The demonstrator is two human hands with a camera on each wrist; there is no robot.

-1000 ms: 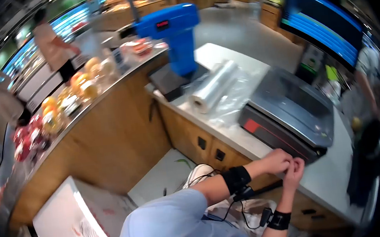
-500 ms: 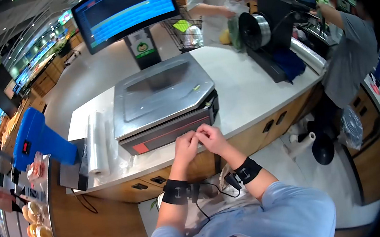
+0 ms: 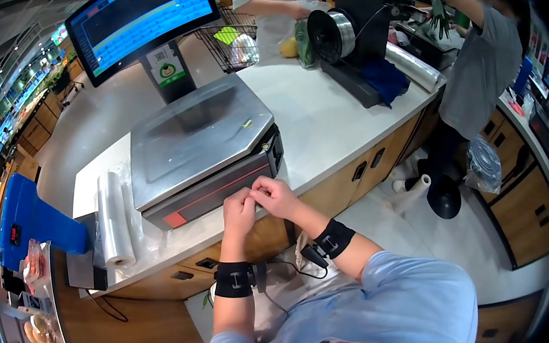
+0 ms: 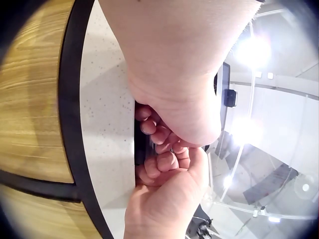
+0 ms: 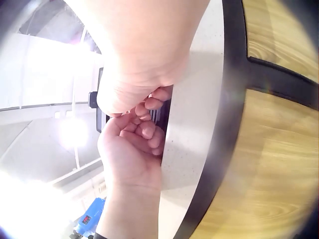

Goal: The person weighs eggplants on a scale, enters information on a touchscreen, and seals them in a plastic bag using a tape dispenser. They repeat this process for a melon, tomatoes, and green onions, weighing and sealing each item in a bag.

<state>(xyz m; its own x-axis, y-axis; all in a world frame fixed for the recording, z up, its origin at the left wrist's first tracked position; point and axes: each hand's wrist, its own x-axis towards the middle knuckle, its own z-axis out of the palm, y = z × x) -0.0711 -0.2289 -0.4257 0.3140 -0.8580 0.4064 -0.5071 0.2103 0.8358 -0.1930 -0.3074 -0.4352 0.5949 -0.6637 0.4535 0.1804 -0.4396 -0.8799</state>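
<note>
My left hand (image 3: 240, 213) and right hand (image 3: 276, 198) meet at the fingertips, just in front of a weighing scale (image 3: 199, 136) on the counter. In the left wrist view, the right hand (image 4: 167, 196) comes up from below with its fingers loosely curled. The right wrist view has the left hand (image 5: 129, 149) in much the same pose, its fingers bent toward the palm. Nothing shows between the hands; the tips of thumbs and forefingers are partly hidden. The scale has a steel top, with a small yellow-green scrap (image 3: 247, 124) on it.
A roll of clear plastic bags (image 3: 114, 220) lies left of the scale, beside a blue machine (image 3: 36, 222). Behind stands a monitor (image 3: 146, 27). Rightward on the counter (image 3: 323, 118) is a black device with a film reel (image 3: 337, 35). Two people stand beyond and to the right.
The head view has swung from the left side round to face the scale and counter. The hands stay together at the scale's front edge.
</note>
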